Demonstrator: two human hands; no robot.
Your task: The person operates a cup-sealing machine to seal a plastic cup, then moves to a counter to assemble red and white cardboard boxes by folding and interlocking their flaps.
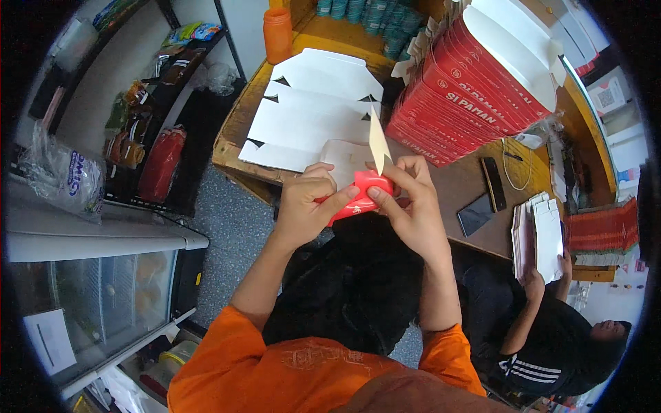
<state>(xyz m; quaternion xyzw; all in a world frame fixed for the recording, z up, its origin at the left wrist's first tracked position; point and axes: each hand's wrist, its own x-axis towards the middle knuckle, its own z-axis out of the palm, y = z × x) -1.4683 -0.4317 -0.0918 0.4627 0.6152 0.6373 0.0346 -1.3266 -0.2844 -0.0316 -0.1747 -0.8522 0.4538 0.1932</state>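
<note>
Between both hands, above my lap, is a red cardboard box piece with a pale cream flap standing up from it. My left hand grips its left side, thumb pressed on the red face. My right hand pinches the right side, thumb and fingers bent around the card near the cream flap. Just beyond the hands, flat white box blanks with dark corner notches lie on the wooden table. How the held card is folded underneath is hidden by my fingers.
A tall stack of red boxes with white insides stands at the back right. Two phones lie on the table. At right, a co-worker holds white cartons. An orange jar stands behind; shelves and a glass-fronted cabinet flank the left.
</note>
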